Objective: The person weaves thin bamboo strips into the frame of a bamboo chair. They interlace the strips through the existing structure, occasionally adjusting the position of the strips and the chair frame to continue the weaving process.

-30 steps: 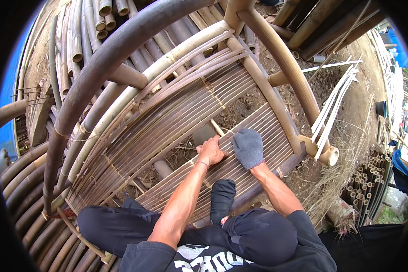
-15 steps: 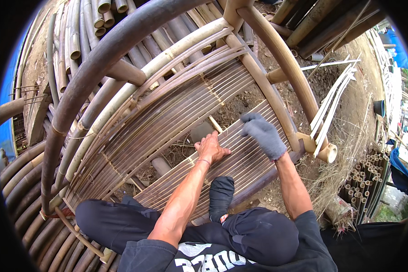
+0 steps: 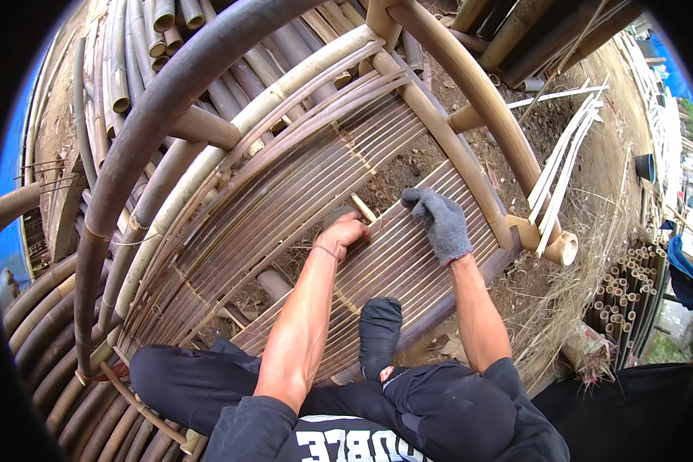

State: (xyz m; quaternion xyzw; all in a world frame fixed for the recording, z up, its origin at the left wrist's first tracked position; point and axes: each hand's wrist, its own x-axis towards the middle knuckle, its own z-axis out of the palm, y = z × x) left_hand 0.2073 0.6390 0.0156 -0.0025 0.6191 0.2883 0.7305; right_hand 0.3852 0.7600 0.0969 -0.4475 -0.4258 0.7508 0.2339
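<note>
I sit on a bamboo seat frame (image 3: 433, 127) filled with thin bamboo slats (image 3: 408, 266) lying side by side. My left hand (image 3: 345, 231), bare, is curled at the gap between two slat sections, its fingertips hidden. What it grips, if anything, does not show. My right hand (image 3: 441, 222), in a grey knit glove, has its fingers bent over the gap-side edge of the near slat section. Whatever lies under those fingertips is too small to name. Between my hands a short pale crosspiece (image 3: 363, 208) spans part of the gap. My dark-covered foot (image 3: 379, 323) rests on the slats.
A thick curved bamboo rail (image 3: 142, 146) arches over the left side. Split white strips (image 3: 566, 165) lean on the frame's right corner. Bamboo poles (image 3: 119, 69) are stacked behind, and a bundle of cut tubes (image 3: 620, 300) lies at the right.
My left hand has gone from lying spread on the slats to curled, a little further left. The gloved right hand has shifted slightly left, its fingers now at the slat edge.
</note>
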